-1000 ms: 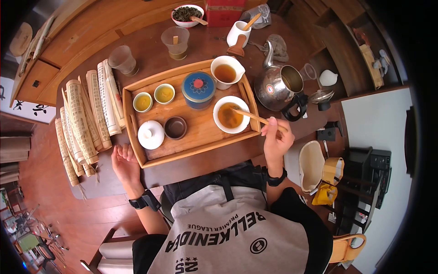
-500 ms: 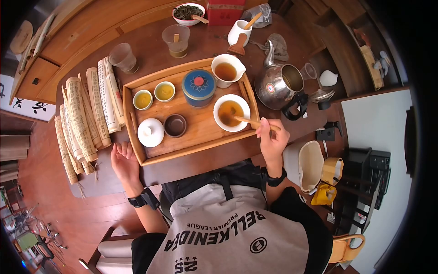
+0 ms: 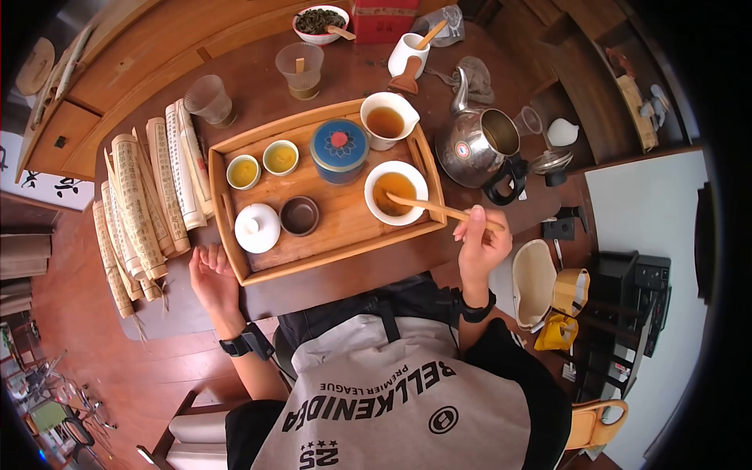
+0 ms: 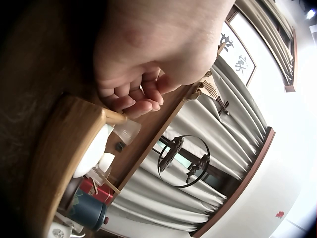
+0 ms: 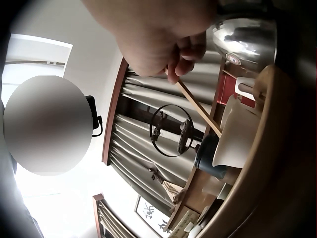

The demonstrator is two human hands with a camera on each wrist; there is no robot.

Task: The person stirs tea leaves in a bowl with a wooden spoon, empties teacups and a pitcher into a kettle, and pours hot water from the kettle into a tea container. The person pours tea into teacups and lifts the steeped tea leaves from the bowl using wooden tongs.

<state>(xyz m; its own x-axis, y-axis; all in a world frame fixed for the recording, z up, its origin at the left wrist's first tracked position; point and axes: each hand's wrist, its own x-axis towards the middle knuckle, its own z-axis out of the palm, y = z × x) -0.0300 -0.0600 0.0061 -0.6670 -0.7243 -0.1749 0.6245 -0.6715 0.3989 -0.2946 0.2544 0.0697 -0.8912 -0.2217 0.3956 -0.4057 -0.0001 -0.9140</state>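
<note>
My right hand (image 3: pixel 484 241) pinches the handle of a wooden spoon (image 3: pixel 439 208) just beyond the tray's right front corner. The spoon's tip lies over the amber tea in a white bowl (image 3: pixel 373 188). In the right wrist view the spoon (image 5: pixel 198 106) slants from my curled fingers down to the bowl's rim. My left hand (image 3: pixel 213 283) rests beside the wooden tray's (image 3: pixel 337 239) left front corner, fingers loosely curled around nothing. The tray also carries a white lid (image 3: pixel 257 229), a small dark cup (image 3: pixel 284 213), a blue canister (image 3: pixel 338 154) and a white pitcher of tea (image 3: pixel 377 142).
Two small cups, one (image 3: pixel 233 182) beside the other (image 3: pixel 268 167), hold yellow tea on the tray. A steel kettle (image 3: pixel 462 157) stands to its right, paper scrolls (image 3: pixel 133 204) lie left. Behind are clear cups, a bowl of tea leaves (image 3: pixel 300 33) and a red box (image 3: pixel 382 17).
The spoon dipped toward the bowl's front, then its tip swung left and back while my right hand shifted slightly right. My left hand stays in place.
</note>
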